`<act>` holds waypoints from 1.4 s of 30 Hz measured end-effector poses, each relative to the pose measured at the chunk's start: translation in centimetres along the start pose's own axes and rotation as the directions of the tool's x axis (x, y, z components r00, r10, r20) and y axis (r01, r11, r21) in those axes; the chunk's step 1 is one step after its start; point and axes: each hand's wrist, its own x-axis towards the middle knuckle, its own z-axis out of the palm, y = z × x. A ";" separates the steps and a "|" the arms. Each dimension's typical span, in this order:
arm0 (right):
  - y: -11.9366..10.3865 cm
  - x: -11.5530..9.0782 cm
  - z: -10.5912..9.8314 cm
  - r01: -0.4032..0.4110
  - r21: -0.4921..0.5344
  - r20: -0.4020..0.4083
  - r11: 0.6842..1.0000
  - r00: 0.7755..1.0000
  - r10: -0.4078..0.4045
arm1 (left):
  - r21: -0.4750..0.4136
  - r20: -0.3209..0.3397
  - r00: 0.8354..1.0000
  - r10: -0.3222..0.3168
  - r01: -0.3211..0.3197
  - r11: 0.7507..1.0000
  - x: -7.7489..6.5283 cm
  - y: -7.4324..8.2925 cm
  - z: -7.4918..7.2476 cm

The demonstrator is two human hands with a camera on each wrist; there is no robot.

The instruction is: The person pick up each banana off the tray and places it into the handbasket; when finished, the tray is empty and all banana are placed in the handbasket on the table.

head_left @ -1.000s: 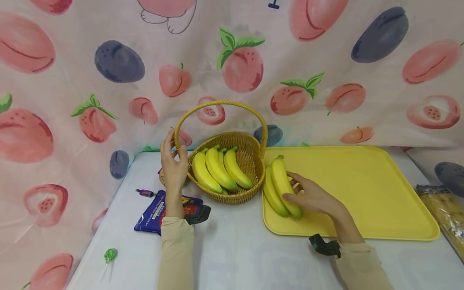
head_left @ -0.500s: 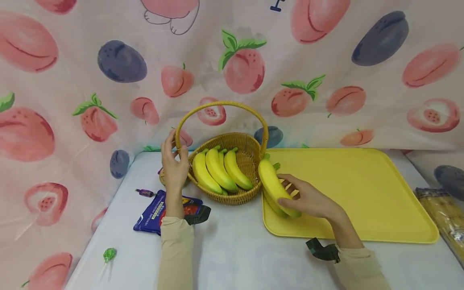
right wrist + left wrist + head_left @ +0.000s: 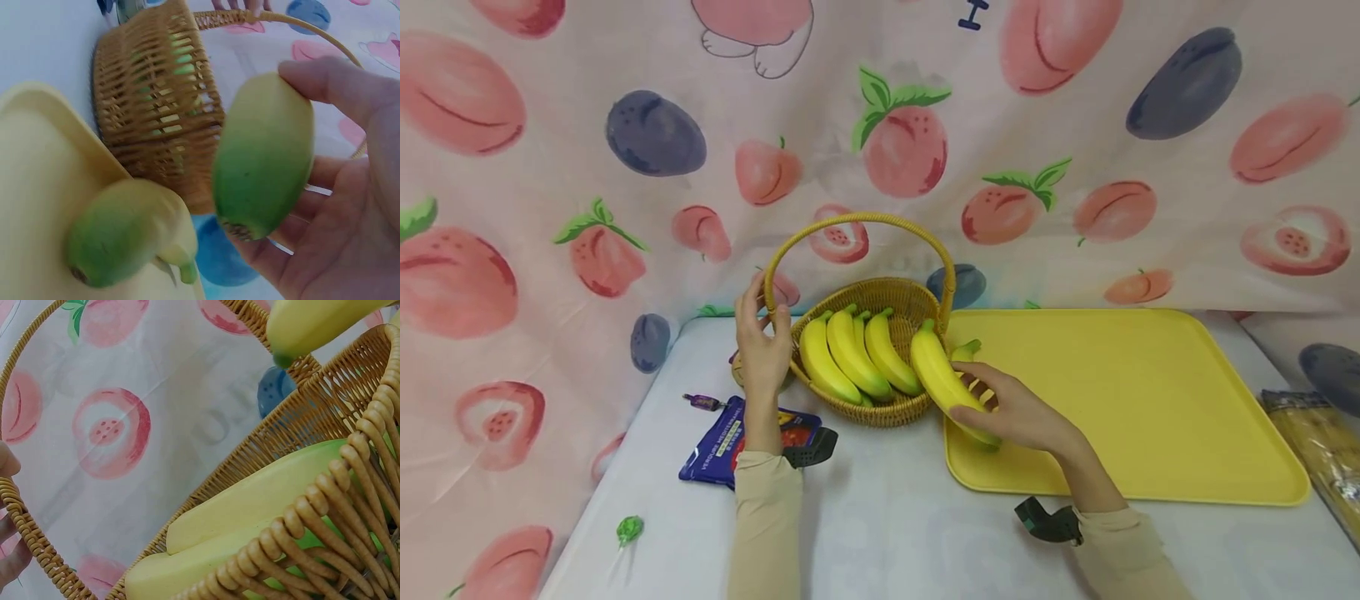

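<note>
My left hand [image 3: 765, 350] grips the left side of the wicker basket's handle [image 3: 859, 218]; its fingertips show at the left edge of the left wrist view. Several yellow bananas [image 3: 854, 358] with green ends lie inside the basket [image 3: 887, 414]. Between thumb and fingers, my right hand [image 3: 1018, 408] holds another banana [image 3: 936, 367], tilted, its stem end over the basket's right rim. In the right wrist view this banana [image 3: 262, 150] shows its green tip. One more banana [image 3: 125, 234] lies on the yellow tray [image 3: 1135, 400], mostly hidden by the right hand and held banana in the head view.
Left of the basket lie a blue food pouch [image 3: 715, 450], a small purple-wrapped candy [image 3: 703, 402] and a green lollipop [image 3: 629, 530]. A clear bag of yellowish food [image 3: 1318, 450] sits at the right edge. A fruit-print cloth [image 3: 1045, 275] hangs behind.
My right hand has lifted one banana off the tray and moved it left to the basket's right rim. The left hand has stayed on the handle.
</note>
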 end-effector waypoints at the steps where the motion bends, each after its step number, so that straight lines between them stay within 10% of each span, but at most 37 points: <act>1: 0.0 0.2 0.2 0.004 0.002 -0.012 1.000 1.000 -0.004 | -0.002 0.002 1.000 -0.001 0.001 1.000 -0.1 0.5 -0.1; 16: -3.0 4.8 2.0 -0.020 -0.002 -0.085 1.000 0.996 0.020 | 0.004 0.025 0.999 -0.027 0.027 1.000 -0.4 1.9 -0.3; 42: -4.3 13.9 3.2 -0.186 -0.215 0.055 0.959 0.978 0.202 | 0.001 0.036 0.999 -0.036 0.036 0.999 -0.5 2.2 -0.5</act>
